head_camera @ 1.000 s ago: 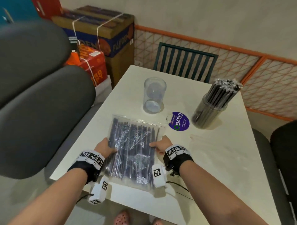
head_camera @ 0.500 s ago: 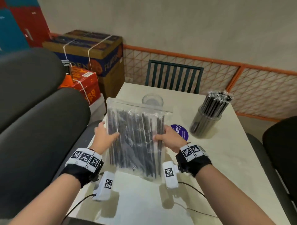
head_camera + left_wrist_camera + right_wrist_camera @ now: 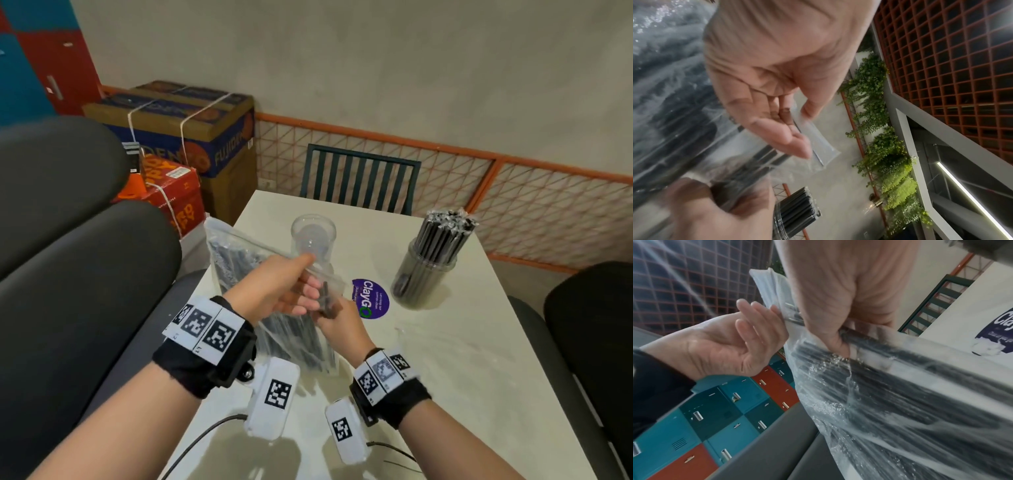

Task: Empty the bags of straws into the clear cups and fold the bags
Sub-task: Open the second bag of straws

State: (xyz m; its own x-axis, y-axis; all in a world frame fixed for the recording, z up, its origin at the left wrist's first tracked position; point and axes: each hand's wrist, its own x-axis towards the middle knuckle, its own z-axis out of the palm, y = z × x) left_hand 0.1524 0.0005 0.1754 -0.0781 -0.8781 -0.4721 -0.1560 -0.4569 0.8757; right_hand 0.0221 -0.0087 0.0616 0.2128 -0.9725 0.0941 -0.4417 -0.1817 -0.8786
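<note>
While both hands worked above the table's [image 3: 462, 342] near-left part, the bag of straws [image 3: 239, 260] hung tilted between them, clear of the surface. Right hand [image 3: 337, 323] gripped the bag's right upper corner, thumb and fingers curled round plastic and straws. Left hand [image 3: 274, 291] pinched the bag's top strip between thumb and fingers. An empty clear cup [image 3: 313, 236] stood toward the far edge, left of centre. A second cup [image 3: 426, 274], packed with black straws, stood near the far-right corner; a purple sticker [image 3: 371, 298] lay between them.
</note>
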